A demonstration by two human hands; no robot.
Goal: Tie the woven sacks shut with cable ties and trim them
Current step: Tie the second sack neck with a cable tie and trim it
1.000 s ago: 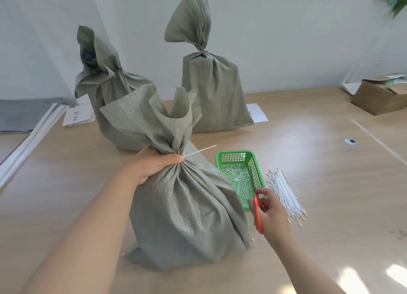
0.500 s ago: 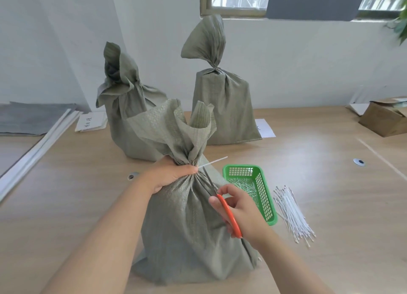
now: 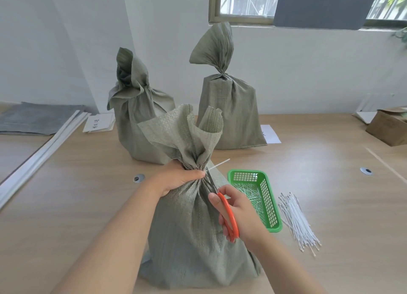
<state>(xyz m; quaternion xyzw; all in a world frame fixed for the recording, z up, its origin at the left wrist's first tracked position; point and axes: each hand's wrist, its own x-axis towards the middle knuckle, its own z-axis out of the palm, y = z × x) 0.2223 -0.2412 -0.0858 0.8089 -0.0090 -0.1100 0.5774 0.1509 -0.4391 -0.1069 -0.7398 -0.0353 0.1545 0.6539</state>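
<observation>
Where the near woven sack (image 3: 193, 238) stands on the tabletop (image 3: 66, 205), left hand (image 3: 178, 177) clenched around its gathered neck, white cable tie tail (image 3: 219, 163) jutting right, right hand (image 3: 240, 214) grasping orange scissors (image 3: 222, 208), blades at the tie, green basket (image 3: 267, 202) just beside, loose ties (image 3: 297, 223) beyond.

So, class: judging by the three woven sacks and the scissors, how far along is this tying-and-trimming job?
Done: the two grey-green woven sacks at the back stand cinched, no tails visible. In hand: the left hand grips the front sack's neck while the right hand brings orange-handled scissors to the white cable-tie tail, still uncut. Left: snip it.
</observation>
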